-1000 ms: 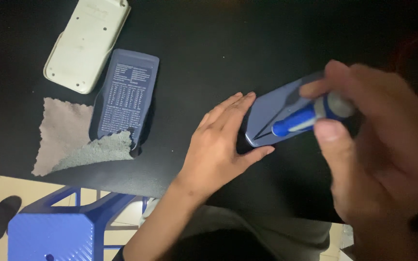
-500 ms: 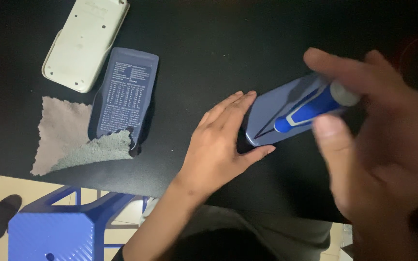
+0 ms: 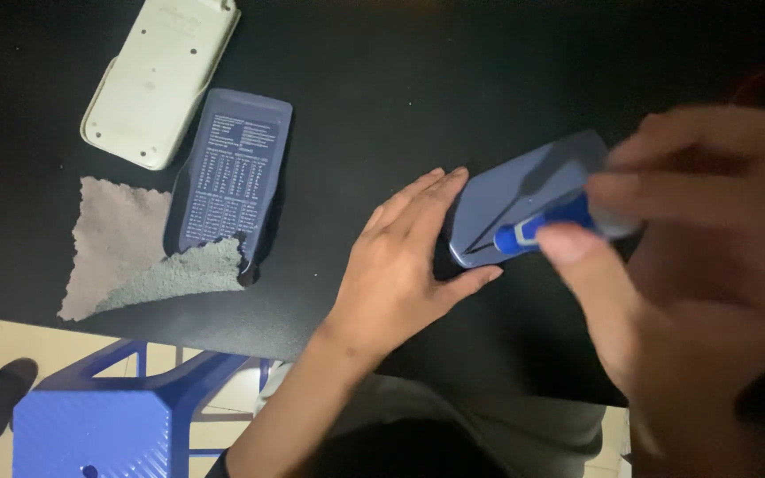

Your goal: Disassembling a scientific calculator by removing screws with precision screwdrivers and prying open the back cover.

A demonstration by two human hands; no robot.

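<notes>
The right hand [image 3: 692, 292] pinches a blue-handled screwdriver [image 3: 546, 226] between thumb and fingers, its tip on a slate-blue calculator back [image 3: 524, 199] on the black bench [image 3: 418, 80]. The left hand [image 3: 405, 265] lies flat, fingers together, bracing that casing's edge, apparently to steady it. Farther left lie a printed cover [image 3: 232, 177], grey cloth [image 3: 135, 248] and white calculator [image 3: 161, 80].

The right hand [image 3: 692, 265] is blurred and cut off by the right and bottom edges; its grip hides the rear of the blue tool [image 3: 546, 226] and part of the blue-grey cover [image 3: 515, 199]. The white device [image 3: 161, 80] runs off the top edge. The blue stool [image 3: 99, 425] is cropped below.
</notes>
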